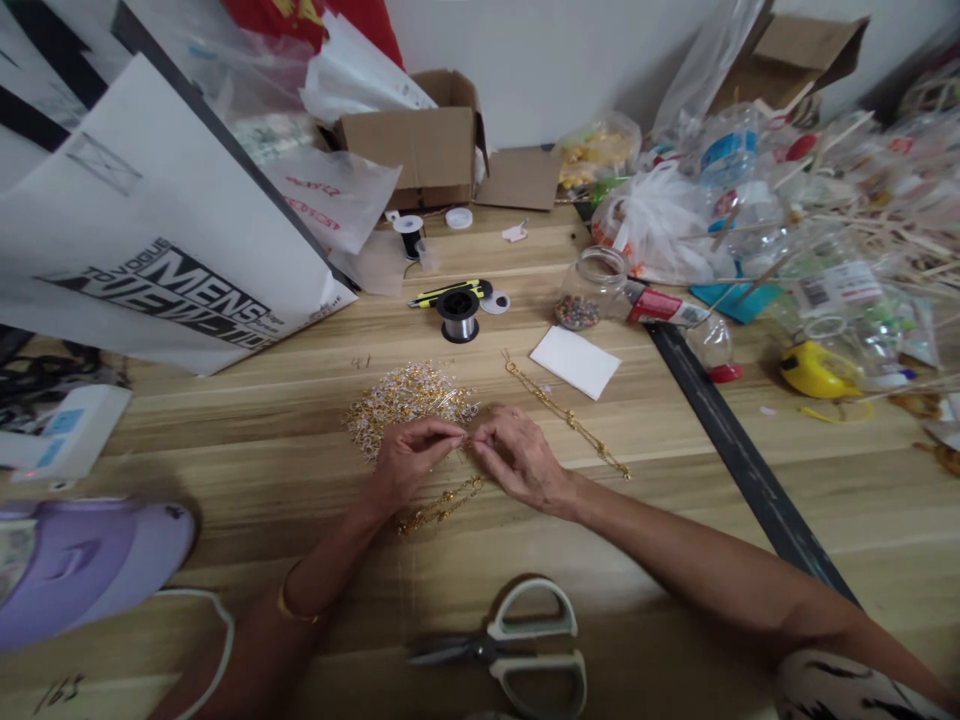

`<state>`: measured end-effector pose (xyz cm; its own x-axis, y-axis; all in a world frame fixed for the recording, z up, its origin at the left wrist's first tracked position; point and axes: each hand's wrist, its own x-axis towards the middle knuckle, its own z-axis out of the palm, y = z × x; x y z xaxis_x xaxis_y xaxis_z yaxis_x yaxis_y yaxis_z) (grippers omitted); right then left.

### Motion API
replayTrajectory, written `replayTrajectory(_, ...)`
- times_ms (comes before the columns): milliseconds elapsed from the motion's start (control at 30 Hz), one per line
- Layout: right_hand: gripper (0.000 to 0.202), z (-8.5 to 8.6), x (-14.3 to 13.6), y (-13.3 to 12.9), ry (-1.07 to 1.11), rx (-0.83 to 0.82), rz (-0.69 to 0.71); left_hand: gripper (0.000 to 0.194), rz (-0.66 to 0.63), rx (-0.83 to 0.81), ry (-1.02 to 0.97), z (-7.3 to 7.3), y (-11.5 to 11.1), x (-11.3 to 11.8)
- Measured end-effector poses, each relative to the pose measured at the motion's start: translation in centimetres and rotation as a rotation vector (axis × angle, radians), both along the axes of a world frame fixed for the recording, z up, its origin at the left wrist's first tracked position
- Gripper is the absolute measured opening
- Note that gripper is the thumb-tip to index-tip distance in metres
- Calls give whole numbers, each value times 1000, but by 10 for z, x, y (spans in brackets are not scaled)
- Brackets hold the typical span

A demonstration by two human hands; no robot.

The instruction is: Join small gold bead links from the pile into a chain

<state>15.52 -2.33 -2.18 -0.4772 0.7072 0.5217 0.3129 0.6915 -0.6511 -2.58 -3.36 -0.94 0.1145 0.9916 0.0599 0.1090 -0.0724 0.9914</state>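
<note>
Both hands meet over the wooden table, fingertips nearly touching. My left hand [414,455] is closed in a pinch, thumb against forefinger. Facing it, my right hand [523,460] pinches too. A tiny golden bit shows between the fingertips, too small to name. Just behind the left hand lies a loose pile of small gold and silvery pieces [409,392]. In front of the hands rests a gold beaded chain [441,506]. To the right of the right hand, a second gold chain [568,415] stretches out on the wood. White-handled scissors [517,648] lie nearer to me, blades pointing left.
Behind the hands stand a wire spool [458,316], a yellow cutter [442,292] and a bead jar [589,290]. A white card [576,361] lies right of them. A large paper bag [172,230] and purple device [90,565] occupy the left; bottles and bags crowd the right.
</note>
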Motion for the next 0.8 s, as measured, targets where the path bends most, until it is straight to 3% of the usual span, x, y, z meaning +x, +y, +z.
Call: replayTrajectory(800, 4, 1, -1, 0, 13, -4, 5, 12, 28, -113, 1, -2, 1, 0)
